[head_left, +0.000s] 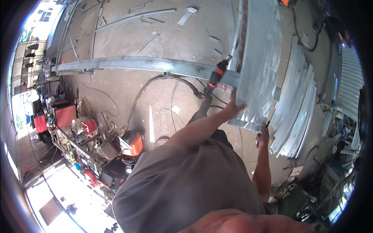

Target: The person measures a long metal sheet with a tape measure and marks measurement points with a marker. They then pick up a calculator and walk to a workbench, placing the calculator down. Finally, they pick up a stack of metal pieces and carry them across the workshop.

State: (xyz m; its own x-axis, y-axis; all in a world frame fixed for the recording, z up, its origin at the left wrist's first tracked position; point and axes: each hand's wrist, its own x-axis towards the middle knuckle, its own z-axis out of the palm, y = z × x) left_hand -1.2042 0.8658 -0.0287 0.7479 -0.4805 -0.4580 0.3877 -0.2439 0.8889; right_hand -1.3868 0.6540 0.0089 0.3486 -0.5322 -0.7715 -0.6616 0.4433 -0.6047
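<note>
The left hand (234, 108) lies with its fingers spread flat against the lower edge of a wide galvanised sheet-metal panel (258, 58), pressing on it rather than closing around it. The panel runs from the top of the view down to that hand, and its near corner rests over a long grey steel beam (136, 63) that crosses the concrete floor (124, 35) from left to right. Where panel and beam meet is hidden by the sheet itself.

The right hand (263, 136) hangs just below the panel's near corner, curled around a thin dark tool (267, 125) — only a short tip shows above the knuckles, too small to tell what kind it is. Just right of this hand lies a fanned stack of pale metal strips (299, 105), overlapping one another; their far ends run out toward the dark rim.

A black and red welding torch handle (215, 79) lies on the beam just beside the panel's left edge, its black cable (155, 83) looping over the floor. The person's grey shirt (186, 186) fills the lower middle and hides the floor beneath. At the left stands an orange machine box (134, 143) among cluttered gear that is hard to make out.
</note>
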